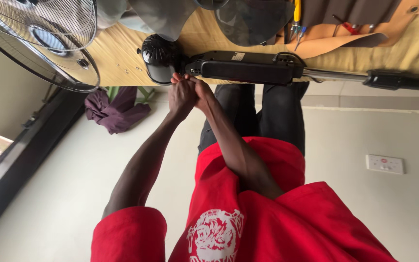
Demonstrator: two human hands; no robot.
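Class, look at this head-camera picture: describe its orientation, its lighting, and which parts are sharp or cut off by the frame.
Head view: the picture seems turned upside down, with the wooden table at the top; soft, even daylight, no harsh glare; the left hand and right hand, clasped at the black fan motor, are fairly sharp; the wire fan guard is cut off by the frame edge.

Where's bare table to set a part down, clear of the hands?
Free: bare wood between the grille and the motor; the cloth right of the tool roll, above the pole. Crowded: left hand and right hand pressed together at the motor, blades just beyond.
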